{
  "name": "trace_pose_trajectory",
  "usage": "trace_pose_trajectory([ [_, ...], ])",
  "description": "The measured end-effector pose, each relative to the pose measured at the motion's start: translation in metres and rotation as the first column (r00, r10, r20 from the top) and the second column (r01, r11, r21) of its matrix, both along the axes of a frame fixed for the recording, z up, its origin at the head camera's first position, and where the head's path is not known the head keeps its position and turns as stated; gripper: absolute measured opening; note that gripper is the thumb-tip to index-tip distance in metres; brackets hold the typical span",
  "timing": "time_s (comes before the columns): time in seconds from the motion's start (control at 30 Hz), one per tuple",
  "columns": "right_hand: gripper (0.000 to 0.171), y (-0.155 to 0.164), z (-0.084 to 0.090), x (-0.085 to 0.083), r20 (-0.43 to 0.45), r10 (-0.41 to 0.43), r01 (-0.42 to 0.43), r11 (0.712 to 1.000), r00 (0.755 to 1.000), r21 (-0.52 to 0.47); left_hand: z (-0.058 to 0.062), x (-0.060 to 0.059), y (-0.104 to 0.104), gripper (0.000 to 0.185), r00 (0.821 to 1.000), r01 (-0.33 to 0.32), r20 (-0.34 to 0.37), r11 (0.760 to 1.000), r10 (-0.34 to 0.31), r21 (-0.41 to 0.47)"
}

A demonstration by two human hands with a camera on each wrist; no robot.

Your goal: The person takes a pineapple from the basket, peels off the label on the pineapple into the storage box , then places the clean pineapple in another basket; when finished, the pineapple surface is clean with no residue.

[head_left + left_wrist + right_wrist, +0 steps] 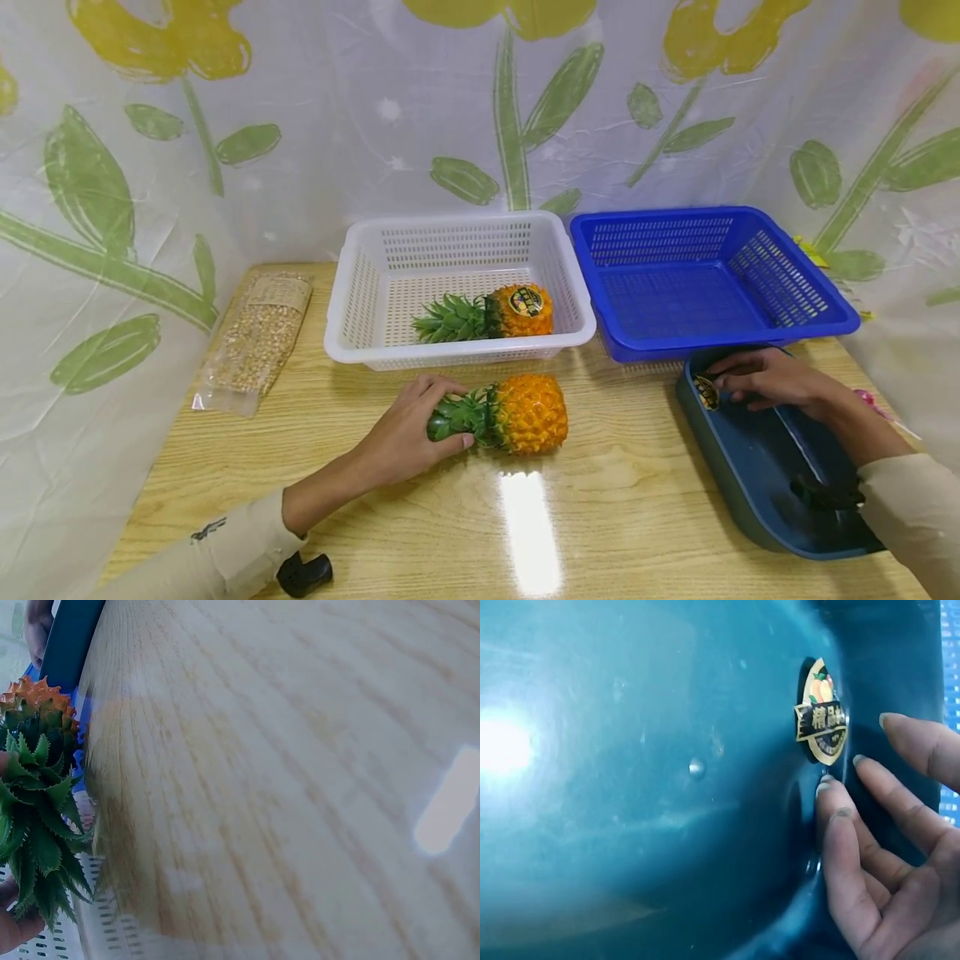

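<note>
Orange pineapple (525, 412) lies on the table (637, 500); the left hand (405, 433) grips its leaves at 9 o'clock. Right hand (772, 379) rests flat, fingers straight, beside a sticker (706, 392) in the tray (757, 475).

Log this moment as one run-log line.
left hand: grips leaf crown of pineapple lying on table | right hand: fingers at sticker in teal tray | white basket: second pineapple

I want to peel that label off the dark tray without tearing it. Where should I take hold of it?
Pinch the sticker at its lower tip, coming from the right hand side: it lies flat on the tray wall, and that tip is nearest the fingertips.
</note>
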State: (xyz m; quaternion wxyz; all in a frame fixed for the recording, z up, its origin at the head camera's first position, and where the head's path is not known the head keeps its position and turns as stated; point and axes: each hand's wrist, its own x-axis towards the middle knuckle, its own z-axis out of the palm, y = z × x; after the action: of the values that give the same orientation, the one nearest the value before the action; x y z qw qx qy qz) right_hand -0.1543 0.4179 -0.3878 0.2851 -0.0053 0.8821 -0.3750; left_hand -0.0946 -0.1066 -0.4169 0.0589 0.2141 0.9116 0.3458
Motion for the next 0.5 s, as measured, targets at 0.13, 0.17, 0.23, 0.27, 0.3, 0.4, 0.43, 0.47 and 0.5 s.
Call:
trace_pose_trajectory([
  [0.13, 0.055, 0.000, 0.004, 0.002, -0.006, 0.006, -0.006, 1.000, 1.000, 0.002, 0.000, 0.000, 0.000, 0.059, 1.000, 0.003, -0.001, 1.000, -0.003, -0.001],
  [0.17, 0.056, 0.000, 0.006, 0.003, -0.012, 0.010, -0.010, 1.000, 1.000, -0.001, 0.000, 0.000, 0.000, 0.059, 1.000, 0.005, -0.005, 1.000, -0.005, -0.002],
  [0.23, 0.056, 0.001, 0.008, 0.004, -0.026, 0.010, -0.010, 1.000, 1.000, -0.002, 0.000, 0.000, 0.000, 0.059, 1.000, 0.009, -0.010, 1.000, -0.009, -0.001],
  [0.27, 0.056, 0.001, 0.010, 0.005, -0.032, 0.013, -0.013, 1.000, 0.999, -0.004, 0.000, -0.001, 0.000, 0.058, 1.000, 0.011, -0.012, 1.000, -0.011, 0.000],
  [0.3, 0.056, 0.001, 0.011, 0.006, -0.039, 0.016, -0.016, 1.000, 0.999, -0.004, 0.000, -0.001, 0.000, 0.058, 1.000, 0.012, -0.014, 1.000, -0.012, 0.000],
  [0.4, 0.055, 0.003, 0.016, 0.009, -0.062, 0.043, -0.044, 0.999, 0.997, -0.015, 0.000, -0.002, 0.000, 0.058, 1.000, 0.016, -0.014, 1.000, -0.016, 0.000],
  [0.43, 0.054, 0.003, 0.017, 0.010, -0.067, 0.054, -0.056, 0.998, 0.996, -0.018, 0.000, -0.002, 0.000, 0.058, 1.000, 0.016, -0.014, 1.000, -0.016, -0.001],
  [0.47, 0.054, 0.003, 0.019, 0.011, -0.071, 0.064, -0.065, 0.998, 0.995, -0.022, 0.000, -0.002, 0.000, 0.058, 1.000, 0.016, -0.012, 1.000, -0.016, -0.002],
  [0.5, 0.053, 0.003, 0.021, 0.012, -0.075, 0.073, -0.075, 0.997, 0.994, -0.024, 0.000, -0.002, 0.001, 0.058, 1.000, 0.016, -0.011, 1.000, -0.016, -0.002],
])
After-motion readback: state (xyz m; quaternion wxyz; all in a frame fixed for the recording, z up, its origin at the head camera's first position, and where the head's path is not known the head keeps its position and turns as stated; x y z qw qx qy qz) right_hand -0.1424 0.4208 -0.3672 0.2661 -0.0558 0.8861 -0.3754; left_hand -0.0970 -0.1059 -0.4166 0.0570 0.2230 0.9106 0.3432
